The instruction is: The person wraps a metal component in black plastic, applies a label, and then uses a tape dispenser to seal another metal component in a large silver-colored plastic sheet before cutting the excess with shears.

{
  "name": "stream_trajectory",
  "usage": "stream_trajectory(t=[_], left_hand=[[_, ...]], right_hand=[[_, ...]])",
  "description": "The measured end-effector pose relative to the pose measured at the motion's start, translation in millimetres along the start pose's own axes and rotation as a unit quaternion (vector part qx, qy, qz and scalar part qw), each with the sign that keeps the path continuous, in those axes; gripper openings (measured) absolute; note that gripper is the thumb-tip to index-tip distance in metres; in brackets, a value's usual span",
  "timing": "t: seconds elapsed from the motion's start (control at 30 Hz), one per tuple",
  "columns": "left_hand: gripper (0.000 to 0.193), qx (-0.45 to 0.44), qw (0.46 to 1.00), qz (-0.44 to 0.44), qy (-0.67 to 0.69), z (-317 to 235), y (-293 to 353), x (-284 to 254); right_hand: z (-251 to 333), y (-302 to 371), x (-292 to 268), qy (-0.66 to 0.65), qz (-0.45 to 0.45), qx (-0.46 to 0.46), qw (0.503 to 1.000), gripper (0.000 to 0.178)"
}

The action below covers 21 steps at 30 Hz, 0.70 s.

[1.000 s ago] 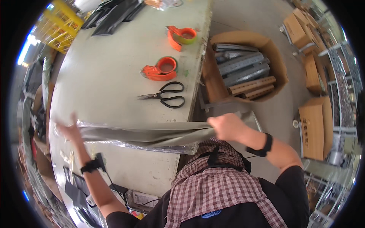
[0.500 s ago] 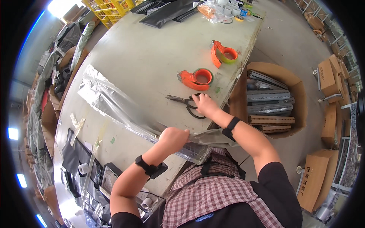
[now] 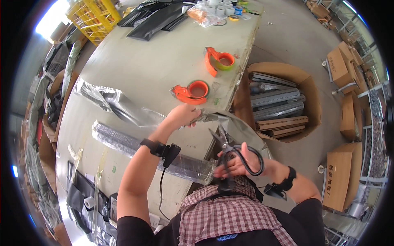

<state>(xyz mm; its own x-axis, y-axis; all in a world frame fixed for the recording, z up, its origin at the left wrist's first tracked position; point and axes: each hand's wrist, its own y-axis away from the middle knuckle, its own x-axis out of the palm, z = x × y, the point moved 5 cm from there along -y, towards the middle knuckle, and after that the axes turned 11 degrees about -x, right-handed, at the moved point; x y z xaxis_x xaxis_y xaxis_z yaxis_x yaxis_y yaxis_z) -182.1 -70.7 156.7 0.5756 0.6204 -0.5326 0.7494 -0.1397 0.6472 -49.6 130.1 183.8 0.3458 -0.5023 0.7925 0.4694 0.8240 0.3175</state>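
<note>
My left hand (image 3: 184, 116) is closed on a bunched edge of grey plastic film (image 3: 154, 119). The film stretches across the table to the far left, and to the right it hangs over the table's edge. Close to my body, my right hand (image 3: 234, 165) holds black-handled scissors (image 3: 225, 146); one loop stands out past the thumb. Their blades are spread and point up and left, near the film. A long bundle wrapped in clear plastic (image 3: 186, 166) lies on the table below the film, its near end by my right fingers.
Two orange tape dispensers (image 3: 191, 93) rest on the table (image 3: 135, 61) beyond my left hand. Right of the table stands a cardboard box (image 3: 310, 102) of wrapped long pieces. Black bags (image 3: 158, 24) and tape rolls (image 3: 220, 11) lie at the far end; black packages (image 3: 84, 201) lie near left.
My right hand has taken the scissors off the table and brought them toward my body. My left hand has moved away from me with the film, baring more of the wrapped bundle.
</note>
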Motion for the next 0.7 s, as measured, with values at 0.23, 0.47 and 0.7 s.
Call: stream_trajectory(t=[0.23, 0.47, 0.7], left_hand=[[0.026, 0.001, 0.999, -0.025, 0.045, -42, 19, 3], [0.026, -0.053, 0.939, 0.145, 0.308, -18, 54, 40], [0.077, 0.061, 0.874, 0.250, 0.412, -14, 80, 72]], right_hand=[[-33, -23, -25, 0.088, -0.073, -0.082, 0.990, 0.091], [-8, -20, -15, 0.224, -0.055, -0.170, 0.958, 0.092], [-14, -3, 2, 0.382, -0.012, -0.205, 0.901, 0.081]])
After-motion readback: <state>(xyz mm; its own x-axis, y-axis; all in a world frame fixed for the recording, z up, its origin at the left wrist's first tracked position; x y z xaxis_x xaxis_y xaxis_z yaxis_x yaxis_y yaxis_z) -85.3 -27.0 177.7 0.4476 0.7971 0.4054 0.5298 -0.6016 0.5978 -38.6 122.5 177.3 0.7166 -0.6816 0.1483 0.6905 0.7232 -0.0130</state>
